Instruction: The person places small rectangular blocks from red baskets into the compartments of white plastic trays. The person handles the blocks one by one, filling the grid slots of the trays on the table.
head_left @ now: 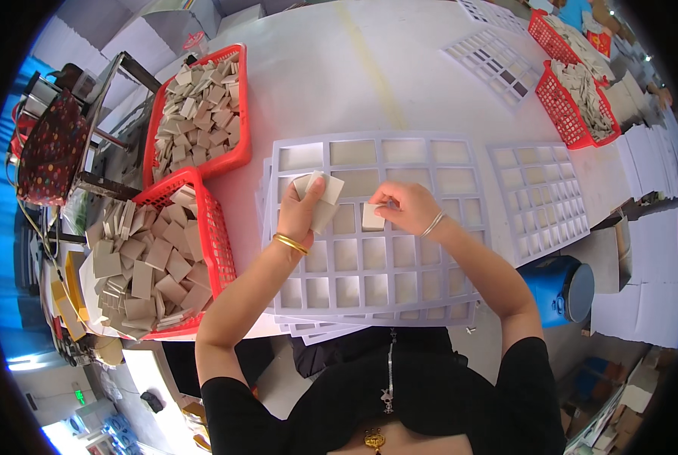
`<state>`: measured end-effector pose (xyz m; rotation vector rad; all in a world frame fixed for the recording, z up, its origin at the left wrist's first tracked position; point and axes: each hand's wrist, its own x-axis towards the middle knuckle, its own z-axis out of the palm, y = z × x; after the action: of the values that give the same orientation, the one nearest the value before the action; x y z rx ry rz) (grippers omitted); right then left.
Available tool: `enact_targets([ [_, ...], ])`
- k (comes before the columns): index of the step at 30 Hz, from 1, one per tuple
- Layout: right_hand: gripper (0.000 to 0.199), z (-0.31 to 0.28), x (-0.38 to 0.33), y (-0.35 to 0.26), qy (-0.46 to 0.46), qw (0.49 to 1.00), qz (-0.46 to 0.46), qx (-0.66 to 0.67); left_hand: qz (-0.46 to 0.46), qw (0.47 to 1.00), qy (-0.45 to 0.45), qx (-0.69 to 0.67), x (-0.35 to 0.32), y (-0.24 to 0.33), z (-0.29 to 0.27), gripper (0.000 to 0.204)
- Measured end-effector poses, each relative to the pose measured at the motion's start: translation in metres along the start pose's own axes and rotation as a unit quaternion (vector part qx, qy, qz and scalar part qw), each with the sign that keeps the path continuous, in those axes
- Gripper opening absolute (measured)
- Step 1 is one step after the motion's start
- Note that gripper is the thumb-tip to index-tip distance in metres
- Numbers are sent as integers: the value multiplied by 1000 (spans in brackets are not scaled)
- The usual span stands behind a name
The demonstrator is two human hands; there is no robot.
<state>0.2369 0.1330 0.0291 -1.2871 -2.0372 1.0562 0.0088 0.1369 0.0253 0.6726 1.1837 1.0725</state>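
A white gridded tray (377, 312) lies in front of me on top of a stack of similar trays. My left hand (296, 212) is closed around several flat, pale square tiles (326, 203), fanned out over the tray's left part. Fingers pinched, my right hand (410, 206) grips one pale tile (371, 218) by its upper right edge, over a cell near the tray's middle. Whether that tile touches the cell floor, I cannot tell. Beige surfaces show inside many of the other cells.
Two red plastic baskets (242, 144) heaped with loose beige tiles (157, 254) stand at the left. Another gridded tray (540, 199) lies to the right, with more gridded sheets (493, 67) farther back. Red baskets of whitish material (577, 102) stand far right. A blue drum (552, 290) is below the table's right edge.
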Motion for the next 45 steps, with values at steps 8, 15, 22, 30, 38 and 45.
enact_targets([
  [8, 24, 10, 10, -11, 89, 979, -132, -130, 60, 997, -35, 41, -17, -10, 0, 37],
  [15, 21, 14, -3, -34, 3, 983, 4, 181, 79, 988, -99, 88, -28, -23, 1, 29],
  [22, 18, -5, -32, -26, -7, 996, -36, 77, 73, 961, -178, 199, -28, -7, -45, 16],
  [30, 14, 6, -41, -18, -78, 994, 9, 81, 84, 866, -202, 450, -49, 20, -37, 19],
  [38, 14, 29, -50, -9, -32, 995, -70, -65, 204, 809, -298, 464, -41, 16, -36, 21],
  [45, 13, 26, -50, -28, 50, 987, -94, -122, 106, 767, -316, 548, -46, 44, -15, 24],
])
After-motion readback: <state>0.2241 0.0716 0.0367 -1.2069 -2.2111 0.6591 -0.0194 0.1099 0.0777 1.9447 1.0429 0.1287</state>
